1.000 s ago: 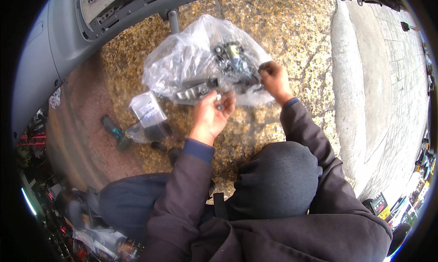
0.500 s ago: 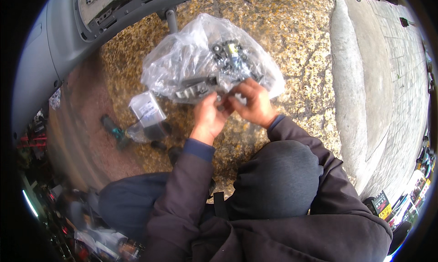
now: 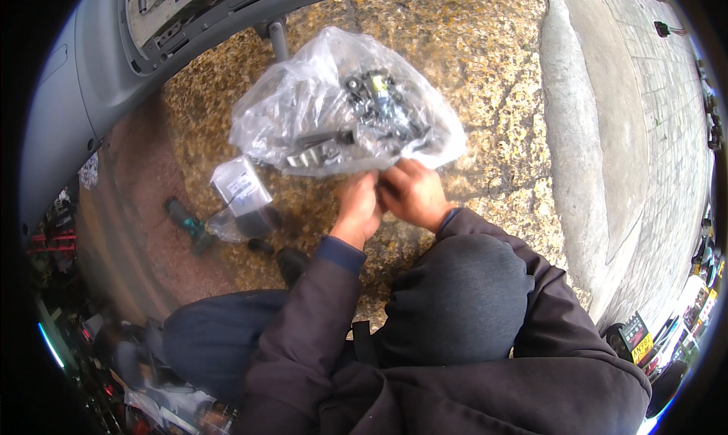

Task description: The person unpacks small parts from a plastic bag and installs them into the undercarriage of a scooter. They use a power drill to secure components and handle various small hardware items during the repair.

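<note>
My left hand [image 3: 358,206] and my right hand [image 3: 418,194] meet just below the near edge of a clear plastic bag [image 3: 296,94]. Fingers on both are closed around something small that I cannot make out, hidden between them. Black hardware parts [image 3: 383,101] and a dark bracket with a pale piece [image 3: 307,156] show through the bag's plastic. To the left lies a small white packet [image 3: 241,185] beside a dark object [image 3: 258,221]. A teal and black power tool [image 3: 186,224] rests further left.
A grey molded vehicle panel [image 3: 106,79] with a short post [image 3: 278,39] arches along the top left. My crouched knee [image 3: 455,298] is below my hands on the mottled yellow ground [image 3: 508,139]. Pale paving [image 3: 667,147] runs along the right. Assorted clutter [image 3: 53,238] lines the left rim.
My right hand has come from the bag's right side down and left to meet my left hand. Both have since shifted slightly toward me, below the bag's edge.
</note>
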The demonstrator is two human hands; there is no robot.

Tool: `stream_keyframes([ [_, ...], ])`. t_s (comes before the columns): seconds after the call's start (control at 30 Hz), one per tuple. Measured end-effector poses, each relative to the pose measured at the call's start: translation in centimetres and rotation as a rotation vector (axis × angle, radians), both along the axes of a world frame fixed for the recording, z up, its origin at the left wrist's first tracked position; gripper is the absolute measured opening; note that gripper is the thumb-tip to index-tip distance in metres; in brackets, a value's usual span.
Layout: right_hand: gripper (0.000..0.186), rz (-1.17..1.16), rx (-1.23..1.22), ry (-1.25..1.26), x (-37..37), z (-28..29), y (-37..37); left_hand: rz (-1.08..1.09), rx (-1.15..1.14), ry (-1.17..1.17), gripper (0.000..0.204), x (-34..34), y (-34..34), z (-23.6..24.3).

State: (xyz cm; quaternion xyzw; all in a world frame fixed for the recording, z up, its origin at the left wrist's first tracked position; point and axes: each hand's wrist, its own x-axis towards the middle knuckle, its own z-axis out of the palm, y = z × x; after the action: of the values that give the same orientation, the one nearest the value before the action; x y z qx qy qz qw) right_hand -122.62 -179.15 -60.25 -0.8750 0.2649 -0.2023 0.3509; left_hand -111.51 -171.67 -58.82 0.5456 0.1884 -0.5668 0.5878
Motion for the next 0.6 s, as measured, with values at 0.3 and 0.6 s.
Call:
stream_keyframes([
  [0.3, 0.015, -0.038, 0.221, -0.108, -1.2, -0.1, -0.3, -0.076, 0.03, -0.015, 0.018, 0.6, 0.3, -0.3],
  [0.6, 0.012, -0.068, 0.154, 0.02, -0.1, -1.5, -3.7, -0.092, 0.095, 0.001, 0.016, 3.3, 0.4, 0.0],
])
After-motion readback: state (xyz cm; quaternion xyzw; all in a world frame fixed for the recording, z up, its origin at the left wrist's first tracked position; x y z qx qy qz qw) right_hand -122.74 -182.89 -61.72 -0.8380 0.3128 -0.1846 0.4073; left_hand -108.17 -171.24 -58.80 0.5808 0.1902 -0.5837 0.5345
